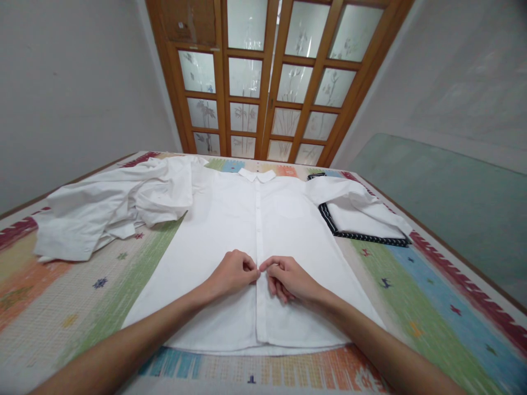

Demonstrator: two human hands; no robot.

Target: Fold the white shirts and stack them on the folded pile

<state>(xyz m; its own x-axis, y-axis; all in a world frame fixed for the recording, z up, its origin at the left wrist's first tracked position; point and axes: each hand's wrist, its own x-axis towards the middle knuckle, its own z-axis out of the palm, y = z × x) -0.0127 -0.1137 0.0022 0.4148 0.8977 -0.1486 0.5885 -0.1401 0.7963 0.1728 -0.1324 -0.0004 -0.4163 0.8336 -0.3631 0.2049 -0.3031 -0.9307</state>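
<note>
White shirt (222, 230) flat, front up, centre frame, on striped cloth (411, 285). Left hand (231, 272) and right hand (288, 277) both pinch its button strip (258, 230), fingertips nearly touching. Crumpled white garment (102, 211) upper left; dark-edged folded piece (362, 222) right.

2 hands (233, 272), 2 white shirts (230, 230), 1 folded cloth (362, 222)
</note>
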